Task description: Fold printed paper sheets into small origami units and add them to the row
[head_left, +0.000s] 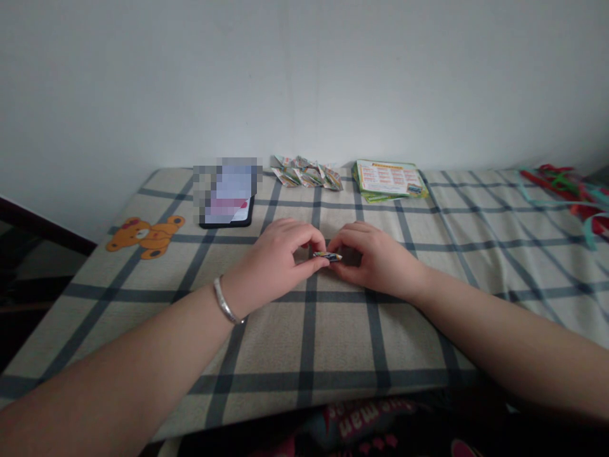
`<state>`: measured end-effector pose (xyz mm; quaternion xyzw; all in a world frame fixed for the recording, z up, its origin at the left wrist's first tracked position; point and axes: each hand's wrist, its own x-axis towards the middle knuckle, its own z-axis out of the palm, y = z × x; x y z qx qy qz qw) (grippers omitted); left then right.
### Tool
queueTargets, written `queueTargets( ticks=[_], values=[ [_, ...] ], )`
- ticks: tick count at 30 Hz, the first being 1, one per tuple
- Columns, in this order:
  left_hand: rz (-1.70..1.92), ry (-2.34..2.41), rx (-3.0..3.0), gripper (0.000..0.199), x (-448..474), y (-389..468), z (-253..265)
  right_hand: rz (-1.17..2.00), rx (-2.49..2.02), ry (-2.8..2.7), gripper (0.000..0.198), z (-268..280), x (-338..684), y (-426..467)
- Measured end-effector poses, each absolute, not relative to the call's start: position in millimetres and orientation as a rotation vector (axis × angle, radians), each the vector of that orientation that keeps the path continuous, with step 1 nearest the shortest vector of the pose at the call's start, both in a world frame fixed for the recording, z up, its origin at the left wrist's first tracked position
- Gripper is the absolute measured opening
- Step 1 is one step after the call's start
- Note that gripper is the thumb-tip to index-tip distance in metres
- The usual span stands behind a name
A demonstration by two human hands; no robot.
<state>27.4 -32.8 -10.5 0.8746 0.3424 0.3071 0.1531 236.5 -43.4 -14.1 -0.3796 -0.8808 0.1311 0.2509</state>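
Observation:
Over the middle of the checked tablecloth [266, 330], my left hand [283, 257] and my right hand [371, 257] meet fingertip to fingertip. Between them is a small piece of folded printed paper [328, 256], pinched by thumb and fingers from both sides. Most of the paper is hidden by the fingers. A silver bracelet [226, 301] circles my left wrist. Beyond the hands, near the wall, lies a group of several folded paper pieces [309, 176] with similar printing. To their right sits a stack of printed cards [390, 179] with green edges.
A phone [228, 197], partly blurred out, lies at the back left. Left of it is a flat orange teddy bear cutout [147, 236]. Red, green and pale blue ribbons [571, 190] are heaped at the far right. The white wall [304, 82] stands behind the table.

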Motion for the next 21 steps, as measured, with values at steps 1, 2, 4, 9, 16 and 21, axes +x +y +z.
queueTargets(
  ticks=[1, 2, 4, 9, 16, 21],
  values=[
    [0.905, 0.963, 2.526, 0.011, 27.4, -33.1, -10.2, 0.341, -1.038, -2.393, 0.014, -14.2, 236.5, -43.7],
    [0.925, 0.948, 2.539, 0.01, 27.4, -33.3, -9.9, 0.325, -1.044, -2.391, 0.013, -14.1, 236.5, -44.1],
    [0.942, 0.93, 2.571, 0.01, 27.1, -33.5, -9.3, 0.297, -1.051, -2.394, 0.012, -13.4, 236.8, -45.0],
    [0.923, 0.898, 2.717, 0.012, 25.4, -32.9, -9.1, 0.244, -1.045, -2.396, 0.01, -10.5, 236.9, -46.6],
    [0.956, 0.826, 2.795, 0.013, 24.2, -35.2, -8.1, 0.174, -1.028, -2.429, 0.007, -8.4, 235.3, -49.7],
    [0.944, 0.833, 2.765, 0.016, 24.9, -35.3, -7.3, 0.202, -1.001, -2.431, 0.006, -8.7, 234.1, -50.0]
  ],
)
